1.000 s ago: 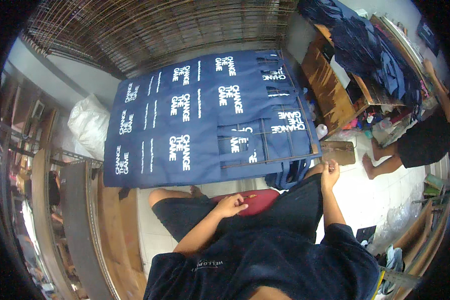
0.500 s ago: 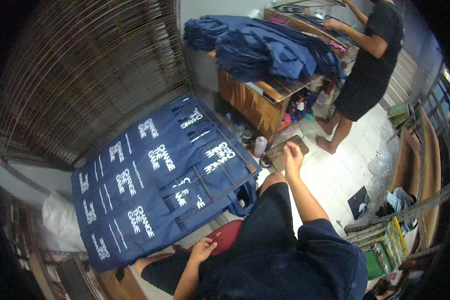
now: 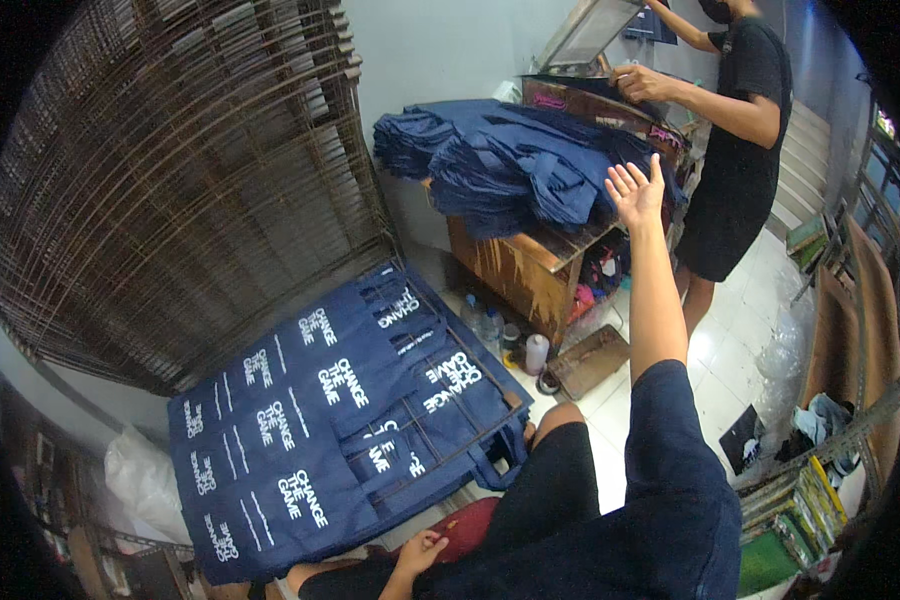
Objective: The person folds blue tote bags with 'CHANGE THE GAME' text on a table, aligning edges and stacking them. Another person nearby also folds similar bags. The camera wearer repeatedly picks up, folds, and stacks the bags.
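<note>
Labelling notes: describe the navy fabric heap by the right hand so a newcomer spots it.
Find the streaked brown wooden table at upper centre. Draped over its top is the crumpled navy fabric heap, its right end partly behind the open right hand. No white print shows on it, unlike the flat navy sheets with white lettering at lower left.

The heap [image 3: 505,165] is matt cloth, the table [image 3: 505,268] streaked wood.
</note>
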`<state>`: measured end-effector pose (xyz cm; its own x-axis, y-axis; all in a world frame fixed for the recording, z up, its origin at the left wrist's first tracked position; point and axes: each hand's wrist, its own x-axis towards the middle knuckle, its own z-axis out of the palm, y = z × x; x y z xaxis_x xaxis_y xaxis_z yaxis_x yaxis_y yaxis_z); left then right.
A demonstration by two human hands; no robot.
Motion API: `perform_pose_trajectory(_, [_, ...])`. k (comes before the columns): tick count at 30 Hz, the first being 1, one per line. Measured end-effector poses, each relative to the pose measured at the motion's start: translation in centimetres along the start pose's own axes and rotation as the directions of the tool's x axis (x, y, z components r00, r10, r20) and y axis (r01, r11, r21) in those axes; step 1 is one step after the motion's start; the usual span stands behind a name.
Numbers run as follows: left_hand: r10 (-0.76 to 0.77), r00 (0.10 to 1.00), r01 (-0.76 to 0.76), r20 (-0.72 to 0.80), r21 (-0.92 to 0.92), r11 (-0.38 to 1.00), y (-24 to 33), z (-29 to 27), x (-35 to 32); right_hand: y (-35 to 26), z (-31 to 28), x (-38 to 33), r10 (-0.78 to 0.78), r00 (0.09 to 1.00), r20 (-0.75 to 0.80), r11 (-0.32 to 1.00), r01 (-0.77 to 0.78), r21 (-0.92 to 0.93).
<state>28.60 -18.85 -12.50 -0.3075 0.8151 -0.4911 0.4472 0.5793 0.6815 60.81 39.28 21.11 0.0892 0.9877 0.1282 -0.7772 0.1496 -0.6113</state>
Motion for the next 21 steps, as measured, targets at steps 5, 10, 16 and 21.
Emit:
perform_pose_trajectory(5, [-0.016,1.0,0.016,0.005,-0.025,1.0,-0.7,0.2,0.4,0.4,2.0,2.4,0.117,0.993,-0.034,0.981,-0.11,0.162])
perform_pose_trajectory(10, [0.014,0.999,-0.015,-0.033,-0.016,1.0,-1.8,1.0,0.8,1.0,2.6,5.7,0.266,0.963,-0.048,0.961,-0.26,0.098])
perform_pose_trajectory(16, [0.024,1.0,-0.023,-0.007,0.069,0.997,-0.1,0.1,0.6,0.1,1.3,13.3,0.102,0.994,0.048,0.986,-0.107,0.125])
perform_pose_trajectory(21, [0.14,0.99,-0.136,0.017,-0.163,0.977,1.6,1.8,0.6,-8.9,6.7,8.1,-0.232,0.837,0.495,0.826,0.438,-0.355])
